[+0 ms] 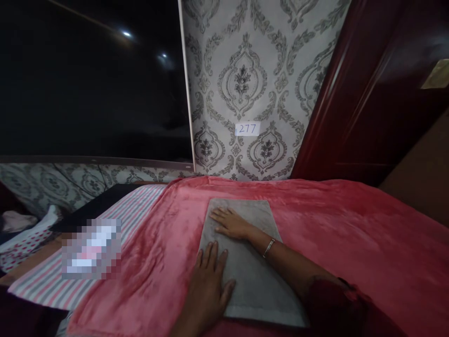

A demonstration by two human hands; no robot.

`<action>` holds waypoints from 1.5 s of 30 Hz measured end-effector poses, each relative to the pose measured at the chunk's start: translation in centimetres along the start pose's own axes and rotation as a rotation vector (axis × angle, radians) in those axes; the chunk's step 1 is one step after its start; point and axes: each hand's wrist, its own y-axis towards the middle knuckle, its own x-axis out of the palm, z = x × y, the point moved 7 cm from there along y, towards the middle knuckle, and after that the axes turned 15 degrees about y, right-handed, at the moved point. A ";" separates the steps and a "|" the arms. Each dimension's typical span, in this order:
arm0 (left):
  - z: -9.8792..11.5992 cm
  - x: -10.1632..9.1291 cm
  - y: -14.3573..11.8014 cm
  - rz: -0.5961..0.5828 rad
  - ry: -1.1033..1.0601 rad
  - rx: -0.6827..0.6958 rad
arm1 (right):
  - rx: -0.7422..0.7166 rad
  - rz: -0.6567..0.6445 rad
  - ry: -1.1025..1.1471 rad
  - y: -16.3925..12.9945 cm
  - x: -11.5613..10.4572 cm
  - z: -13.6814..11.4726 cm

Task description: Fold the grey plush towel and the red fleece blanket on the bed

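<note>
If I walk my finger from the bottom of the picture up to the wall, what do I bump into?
Left hand → right hand → far edge of the grey towel → pink blanket → paper label reading 277 on the patterned wallpaper.

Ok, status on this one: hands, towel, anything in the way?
Left hand flat on grey towel, near edge. Right hand flat on its far half. Towel folded, lying on red blanket. Nothing in the way.
</note>
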 end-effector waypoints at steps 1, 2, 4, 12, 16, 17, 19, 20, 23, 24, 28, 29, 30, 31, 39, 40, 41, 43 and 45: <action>0.1 0.1 -0.1 0.025 0.020 0.005 | -0.020 -0.006 0.001 0.5 0.1 0.4; 0.1 0.2 -0.2 0.049 0.038 0.011 | -0.029 -0.005 0.000 1.0 0.1 0.8; 0.3 0.3 -0.4 0.092 0.068 0.016 | -0.021 0.003 -0.001 2.0 -0.2 1.8; 0.1 1.0 -0.8 0.209 0.135 0.014 | 0.142 0.075 0.023 5.2 -1.5 4.7; 0.0 1.9 -0.8 0.249 0.163 0.011 | 0.143 0.118 0.042 5.5 -1.4 5.3; -0.1 2.0 -0.8 0.246 0.160 0.010 | 0.138 0.131 0.043 5.6 -1.5 5.4; -0.1 1.9 -0.8 0.235 0.146 0.007 | 0.134 0.152 0.042 5.6 -1.5 5.6; -0.2 1.8 -0.7 0.230 0.139 0.003 | 0.136 0.159 0.041 5.7 -1.6 5.6; -0.3 1.3 -0.7 0.222 0.120 -0.005 | 0.149 0.179 0.036 5.7 -2.0 5.1; -0.4 1.2 -0.7 0.218 0.111 -0.006 | 0.156 0.187 0.033 5.4 -2.1 4.8; -0.7 1.1 -0.4 0.187 0.066 -0.023 | 0.110 0.173 -0.020 2.6 -2.2 2.9; -0.7 1.1 -0.3 0.180 0.060 -0.024 | 0.084 0.160 -0.033 1.4 -2.1 2.5; -0.7 1.1 -0.3 0.176 0.056 -0.021 | 0.065 0.146 -0.041 0.1 -2.0 2.3; -0.7 1.1 -0.2 0.175 0.053 -0.016 | 0.059 0.135 -0.043 -1.3 -2.0 2.3; -0.7 0.9 -0.2 0.183 0.014 -0.028 | 0.355 0.196 -0.060 -7.0 -5.2 8.7; -0.7 0.9 -0.3 0.182 0.015 -0.030 | 0.397 0.218 -0.052 -7.0 -5.6 9.6; -0.7 0.8 -0.3 0.181 0.014 -0.028 | 0.428 0.238 -0.042 -7.0 -5.8 10.4; -0.7 0.7 -0.3 0.178 0.014 -0.023 | 0.450 0.262 -0.023 -6.8 -5.9 11.6; -0.7 0.6 -0.3 0.178 0.019 -0.017 | 0.452 0.274 -0.014 -6.7 -5.8 12.4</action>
